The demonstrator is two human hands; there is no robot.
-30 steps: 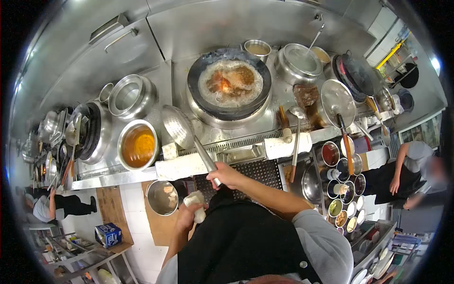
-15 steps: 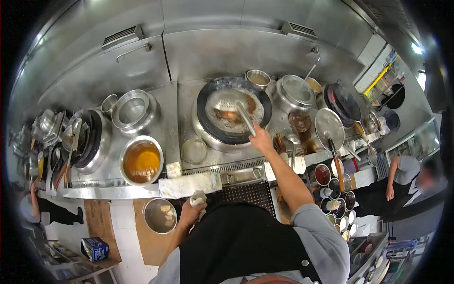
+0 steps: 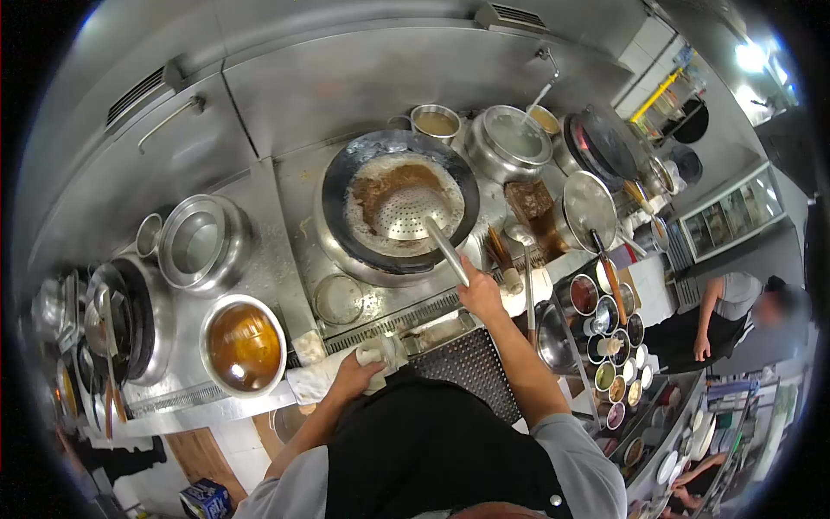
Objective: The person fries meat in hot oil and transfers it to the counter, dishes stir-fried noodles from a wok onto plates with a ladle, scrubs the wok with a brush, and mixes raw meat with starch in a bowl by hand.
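My right hand (image 3: 481,294) is closed round the handle of a perforated skimmer (image 3: 413,213). The skimmer's bowl rests in the bubbling, foamy oil of a black wok (image 3: 335,216), with brownish bits floating behind it. My left hand (image 3: 351,379) is closed on a pale cloth (image 3: 373,353) at the counter's front edge, beside a folded white towel (image 3: 311,382) lying there. Left of the wok a shallow round strainer (image 3: 338,299) lies on the steel top. Brushes (image 3: 506,264) and a ladle (image 3: 528,277) lie to the right of my right hand.
A pot of amber oil (image 3: 245,346) stands on the left, before a stacked steel pot (image 3: 197,244). At the back right are a lidded pot (image 3: 512,149) and a mesh strainer (image 3: 591,208). Several sauce containers (image 3: 584,296) line the right. Another person (image 3: 724,303) stands farther right.
The skimmer has gone from above the oil down into it, and its bowl now sits lower in the wok. My left hand has come up to the counter edge with the cloth. The view has turned.
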